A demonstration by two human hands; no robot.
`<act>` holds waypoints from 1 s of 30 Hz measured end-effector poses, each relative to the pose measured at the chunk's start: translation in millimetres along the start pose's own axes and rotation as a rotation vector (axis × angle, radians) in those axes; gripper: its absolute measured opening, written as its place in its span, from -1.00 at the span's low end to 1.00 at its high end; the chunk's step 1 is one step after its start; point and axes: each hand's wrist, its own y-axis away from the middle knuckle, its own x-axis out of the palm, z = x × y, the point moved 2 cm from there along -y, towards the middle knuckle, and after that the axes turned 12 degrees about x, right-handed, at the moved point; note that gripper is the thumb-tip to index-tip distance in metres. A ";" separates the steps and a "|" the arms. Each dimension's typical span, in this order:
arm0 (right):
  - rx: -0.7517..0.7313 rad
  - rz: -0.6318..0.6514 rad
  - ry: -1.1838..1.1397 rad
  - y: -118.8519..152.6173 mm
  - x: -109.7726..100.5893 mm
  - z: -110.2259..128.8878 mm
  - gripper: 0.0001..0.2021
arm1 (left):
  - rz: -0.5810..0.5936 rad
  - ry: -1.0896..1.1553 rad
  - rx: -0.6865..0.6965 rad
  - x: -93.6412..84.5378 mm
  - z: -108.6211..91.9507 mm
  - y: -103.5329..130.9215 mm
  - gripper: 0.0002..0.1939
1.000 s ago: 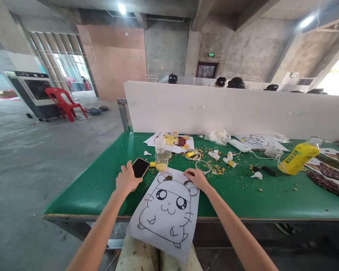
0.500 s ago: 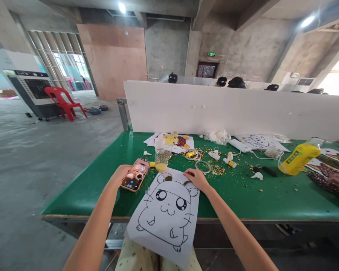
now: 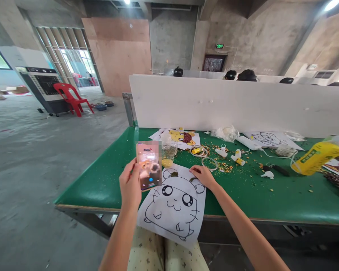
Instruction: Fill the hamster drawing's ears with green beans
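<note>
My left hand (image 3: pixel 130 184) is wrapped round a smartphone (image 3: pixel 149 165) with a lit screen, tilted up above the table. A paper sheet with a hamster outline (image 3: pixel 172 210) lies before me, its lower end over the table edge and my lap. Green grains (image 3: pixel 174 174) cover a patch by one ear; another small dark patch shows near my right fingers. At the sheet's top edge rests my right hand (image 3: pixel 202 177), fingers curled together; what they pinch, if anything, is hidden. Just beyond the sheet stands a clear plastic jar (image 3: pixel 168 152) with yellow contents.
Loose grains (image 3: pixel 226 165), tape rings (image 3: pixel 209 163), small glue bottles (image 3: pixel 238 160) and a white power strip (image 3: pixel 249 143) lie across the green table (image 3: pixel 101 177). A yellow liquid bottle (image 3: pixel 318 156) leans at right. A white partition (image 3: pixel 228 103) closes the back.
My left hand has lifted the smartphone off the tabletop area and brought it up and right, tilting its screen toward me. My right hand stays at the sheet's top edge. The view has shifted slightly.
</note>
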 end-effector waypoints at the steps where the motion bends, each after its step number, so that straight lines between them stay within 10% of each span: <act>1: 0.002 -0.003 0.003 -0.4 0.4 -0.7 -0.73 | 0.014 0.090 -0.005 10.8 -4.4 10.6 -0.48; 7: -0.006 0.002 0.031 -3.1 3.6 -6.4 -0.74 | 0.156 0.440 -0.116 69.7 -15.9 51.3 -0.63; 13: -0.010 0.014 0.037 -1.4 1.2 -4.2 -0.75 | 0.203 0.523 -0.185 78.5 -13.6 59.4 -0.66; 22: -0.015 0.008 0.014 0.6 -1.7 0.0 -0.75 | 0.118 0.416 -0.218 55.3 -6.3 45.8 -0.60; 30: -0.002 0.016 0.015 0.5 -2.7 0.5 -0.75 | -0.071 0.114 -0.288 -23.5 22.4 -1.5 -0.55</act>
